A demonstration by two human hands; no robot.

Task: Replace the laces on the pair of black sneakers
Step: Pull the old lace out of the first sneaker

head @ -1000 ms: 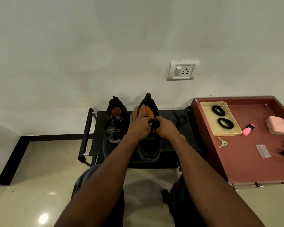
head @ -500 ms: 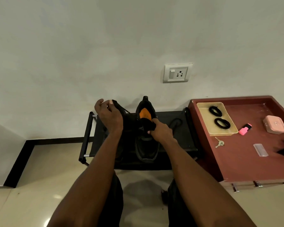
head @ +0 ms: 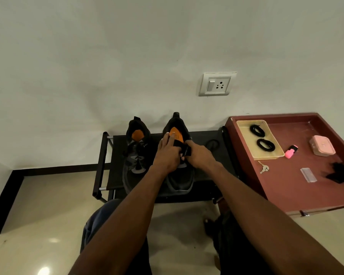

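Two black sneakers with orange insoles stand on a low black shoe rack (head: pixel 115 175). The left sneaker (head: pixel 136 157) still has grey lacing visible. My left hand (head: pixel 167 155) and my right hand (head: pixel 202 158) meet over the right sneaker (head: pixel 180 181). The left fingers reach over its tongue toward the orange insole and hold it. The right fingers pinch the black tongue (head: pixel 185 149) at the lace area. Two coiled black laces (head: pixel 257 130) (head: pixel 266 144) lie in a beige tray (head: pixel 274 155). A loose black lace (head: pixel 212 144) lies on the rack's right part.
A red table (head: pixel 286 191) stands to the right, carrying the tray, a pink highlighter (head: pixel 291 151), a pink box (head: pixel 322 145), keys (head: pixel 264 168), a clear plastic piece (head: pixel 308 175) and a black item (head: pixel 342 173). The wall with a socket (head: pixel 216 84) is close behind the rack.
Half a second ago my left hand was raised far left, pulling a lace out. It has come back onto the right sneaker beside my right hand, which stayed at the tongue.
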